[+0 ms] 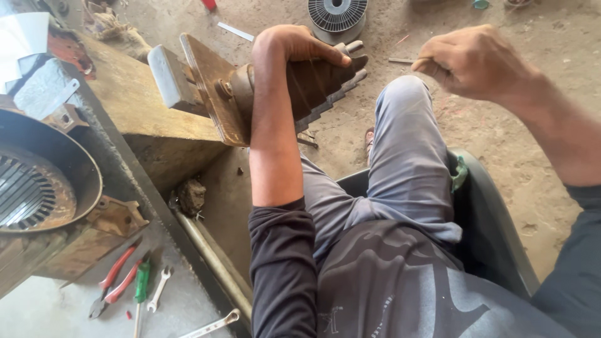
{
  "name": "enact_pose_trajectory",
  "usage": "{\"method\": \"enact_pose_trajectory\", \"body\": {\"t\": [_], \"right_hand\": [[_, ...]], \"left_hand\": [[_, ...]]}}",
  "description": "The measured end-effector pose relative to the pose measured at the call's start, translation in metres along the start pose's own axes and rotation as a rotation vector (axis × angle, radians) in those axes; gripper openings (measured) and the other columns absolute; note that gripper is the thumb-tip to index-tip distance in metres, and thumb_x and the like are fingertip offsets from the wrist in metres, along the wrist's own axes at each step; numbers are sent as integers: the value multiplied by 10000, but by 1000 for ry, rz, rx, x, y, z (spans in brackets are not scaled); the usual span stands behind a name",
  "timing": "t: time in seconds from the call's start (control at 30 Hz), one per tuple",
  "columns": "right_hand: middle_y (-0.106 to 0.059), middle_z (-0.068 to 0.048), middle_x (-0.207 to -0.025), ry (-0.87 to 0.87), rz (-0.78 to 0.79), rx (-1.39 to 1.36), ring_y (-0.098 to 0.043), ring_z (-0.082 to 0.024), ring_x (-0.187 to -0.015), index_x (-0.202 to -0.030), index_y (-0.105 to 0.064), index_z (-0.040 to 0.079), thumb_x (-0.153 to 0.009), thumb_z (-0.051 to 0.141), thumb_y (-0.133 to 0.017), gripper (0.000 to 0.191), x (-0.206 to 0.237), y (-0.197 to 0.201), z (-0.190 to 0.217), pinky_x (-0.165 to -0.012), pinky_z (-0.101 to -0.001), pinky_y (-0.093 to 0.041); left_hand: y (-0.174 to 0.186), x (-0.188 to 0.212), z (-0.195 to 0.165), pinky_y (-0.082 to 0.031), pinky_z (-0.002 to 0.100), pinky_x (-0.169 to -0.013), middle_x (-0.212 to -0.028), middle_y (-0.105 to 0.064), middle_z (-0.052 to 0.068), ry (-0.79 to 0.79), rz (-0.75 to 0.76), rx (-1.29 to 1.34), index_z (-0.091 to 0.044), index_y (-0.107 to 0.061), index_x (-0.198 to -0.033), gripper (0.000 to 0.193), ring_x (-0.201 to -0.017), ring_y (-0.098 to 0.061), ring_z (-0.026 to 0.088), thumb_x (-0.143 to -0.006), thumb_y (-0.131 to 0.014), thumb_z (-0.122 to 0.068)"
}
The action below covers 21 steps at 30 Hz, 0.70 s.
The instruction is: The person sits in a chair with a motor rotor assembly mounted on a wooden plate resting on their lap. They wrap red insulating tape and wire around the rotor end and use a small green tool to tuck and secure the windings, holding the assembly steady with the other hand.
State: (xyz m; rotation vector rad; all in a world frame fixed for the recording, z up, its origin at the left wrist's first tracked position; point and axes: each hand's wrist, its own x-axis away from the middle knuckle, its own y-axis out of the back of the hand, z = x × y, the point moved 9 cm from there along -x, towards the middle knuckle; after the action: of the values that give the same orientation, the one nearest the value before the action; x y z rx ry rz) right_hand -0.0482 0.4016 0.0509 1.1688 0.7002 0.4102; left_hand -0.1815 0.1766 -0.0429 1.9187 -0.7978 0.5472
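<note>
1. Leftmost, a round motor stator housing [37, 181] with slotted laminations sits on the bench; below it lie red-handled pliers [116, 281], a green-handled screwdriver [141, 285] and two spanners [159, 289].
2. Right of the stator housing, a wooden block [144, 106] carries a rusty plate [210, 87] and spindle, on which a stepped wooden coil former [319, 84] is mounted.
3. Further right of the stator housing, the left hand [297, 47] lies over the top of the coil former, fingers wrapped down and thumb pressed flat along its upper edge; fine strands of wire [313, 81] seem to run across the former under the palm.
4. Judged from this pose, the work goes best if the left hand keeps the former steady and the turns seated in one step, while the wire is fed taut and even.
5. Farthest right of the stator housing, the right hand [476, 62] is raised above the knee, fingers curled and pinched together, apparently on a thin wire too fine to make out.
6. So the former sits directly under the left grip, well apart from the right hand; a finned fan cover [338, 15] stands on the floor beyond.
</note>
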Motion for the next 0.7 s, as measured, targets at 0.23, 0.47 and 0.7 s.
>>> {"method": "enact_pose_trajectory", "body": {"t": [0.23, 0.47, 0.7], "right_hand": [[-669, -113, -752, -91, 10, 29, -650, -247, -645, -922, -668, 43, -1050, 380, -654, 361, 1, -22, -10, -617, -389, -514], [-694, -118, -790, -91, -14, -11, -664, -241, -653, -970, -670, 30, -1036, 458, -699, 434, -12, -13, -4, -625, -371, -531], [-693, -96, -808, 38, -71, -249, -655, -205, -632, -958, -705, 44, -1106, 367, -636, 362, -33, 7, 15, -579, -342, -484]], "left_hand": [[1, -8, 3, -567, 377, -860, -1169, -744, 166, -35, -49, -39, -67, -787, -1120, 995, -1064, -726, 314, -397, -876, -744], [-1, -9, 4, -598, 393, -844, -1169, -740, 197, -55, -54, 7, -81, -779, -1147, 1094, -1038, -743, 339, -318, -863, -789], [3, -25, 6, -570, 362, -715, -935, -785, 123, -162, -112, 17, -94, -803, -1006, 927, -838, -757, 234, -527, -724, -884]]}}
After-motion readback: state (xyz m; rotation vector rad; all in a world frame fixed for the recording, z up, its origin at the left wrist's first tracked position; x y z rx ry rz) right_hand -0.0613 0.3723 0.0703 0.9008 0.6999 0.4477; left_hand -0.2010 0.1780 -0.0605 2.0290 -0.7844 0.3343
